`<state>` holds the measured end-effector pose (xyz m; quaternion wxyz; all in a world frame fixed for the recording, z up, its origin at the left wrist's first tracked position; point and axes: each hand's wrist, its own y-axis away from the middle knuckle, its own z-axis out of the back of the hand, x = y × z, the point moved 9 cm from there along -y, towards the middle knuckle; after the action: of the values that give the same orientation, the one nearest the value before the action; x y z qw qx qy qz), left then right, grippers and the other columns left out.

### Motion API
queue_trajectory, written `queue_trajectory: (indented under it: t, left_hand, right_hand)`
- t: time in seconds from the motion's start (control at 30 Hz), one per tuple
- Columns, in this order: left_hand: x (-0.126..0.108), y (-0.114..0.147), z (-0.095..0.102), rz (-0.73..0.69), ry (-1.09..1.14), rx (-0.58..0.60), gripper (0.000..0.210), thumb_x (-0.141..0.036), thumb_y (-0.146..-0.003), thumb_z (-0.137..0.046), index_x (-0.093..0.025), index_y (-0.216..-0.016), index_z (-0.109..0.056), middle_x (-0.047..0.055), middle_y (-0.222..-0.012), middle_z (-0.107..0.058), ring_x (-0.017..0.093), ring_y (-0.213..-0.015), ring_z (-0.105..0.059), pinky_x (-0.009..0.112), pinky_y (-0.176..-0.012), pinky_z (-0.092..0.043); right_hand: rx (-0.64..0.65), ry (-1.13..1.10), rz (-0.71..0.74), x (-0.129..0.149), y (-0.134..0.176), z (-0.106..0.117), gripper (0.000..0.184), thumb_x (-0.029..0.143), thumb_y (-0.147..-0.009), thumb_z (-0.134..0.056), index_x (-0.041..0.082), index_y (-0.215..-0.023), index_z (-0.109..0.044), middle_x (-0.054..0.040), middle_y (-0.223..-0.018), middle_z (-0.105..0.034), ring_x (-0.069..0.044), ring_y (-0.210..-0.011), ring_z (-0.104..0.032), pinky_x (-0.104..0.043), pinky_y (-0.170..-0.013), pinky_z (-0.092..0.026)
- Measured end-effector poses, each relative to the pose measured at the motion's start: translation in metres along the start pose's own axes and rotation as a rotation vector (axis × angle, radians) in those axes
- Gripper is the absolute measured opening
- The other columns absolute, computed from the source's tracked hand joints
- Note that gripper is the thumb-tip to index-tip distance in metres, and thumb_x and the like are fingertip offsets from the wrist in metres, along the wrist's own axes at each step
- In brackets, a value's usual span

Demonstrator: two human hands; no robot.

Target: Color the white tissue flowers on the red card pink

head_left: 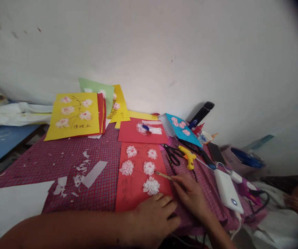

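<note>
Red paper sheet (135, 180) with five white tissue flowers lying flat on the checked cloth of the table (60, 162), near its front edge. Left hand (151, 216) spread open, pinning the lower right corner, gripping nothing. Right hand (190, 193) closed around a thin wooden stick (163, 175), tip just beside a white tissue flower (149, 168). Best worked with short, light strokes and steady pressure on the corner. Tight on the right: black scissors (173, 154), yellow glue gun (188, 156), white power bank (228, 190). Open room on the left among the white paper scraps (78, 174).

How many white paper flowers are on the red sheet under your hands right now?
5 on the red sheet: top left, top right, middle left, middle right, and bottom right by the left hand. None looks hidden.
</note>
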<state>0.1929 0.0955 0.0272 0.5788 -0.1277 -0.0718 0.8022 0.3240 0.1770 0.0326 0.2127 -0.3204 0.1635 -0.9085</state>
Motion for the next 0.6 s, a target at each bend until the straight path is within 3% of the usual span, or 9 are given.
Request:
queue_trajectory:
  t: [0.4,0.6]
  left_hand:
    - [0.0003,-0.0001,0.0028,0.002,0.036,0.023,0.044,-0.042,-0.092,-0.061,-0.016,-0.127,-0.061,0.015,-0.140,-0.058,0.030,-0.125,-0.054,0.042,-0.100,-0.045]
    - [-0.0004,-0.0001,0.0021,-0.007,0.037,0.006,0.043,-0.041,-0.090,-0.063,-0.015,-0.126,-0.062,0.017,-0.136,-0.060,0.031,-0.122,-0.054,0.043,-0.100,-0.044]
  right_hand:
    - [0.012,-0.007,-0.026,-0.0042,0.0043,-0.0048,0.019,0.025,-0.101,-0.058,0.027,-0.109,-0.076,-0.0051,-0.099,-0.079,-0.023,-0.092,-0.075,-0.037,-0.084,-0.062]
    - [-0.009,0.006,-0.044,-0.0037,0.0057,0.0038,0.018,0.027,-0.101,-0.059,0.026,-0.107,-0.076,-0.0060,-0.098,-0.079,-0.023,-0.090,-0.074,-0.036,-0.081,-0.062]
